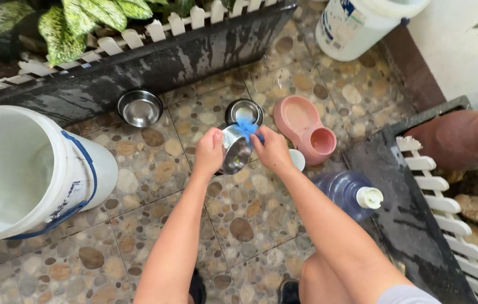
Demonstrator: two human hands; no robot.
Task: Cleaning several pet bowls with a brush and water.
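Three steel bowls: one tilted bowl at frame centre, gripped by the left hand; the right hand clutches a blue scrubber against its rim. Two others sit empty above on the floor.

One head cam, looks steeply down, close over tiled floor.

Steel bowl between both hands, blue scrubber inside

Home garden patio, pebble-tile floor, white picket planter fences, pet bowls
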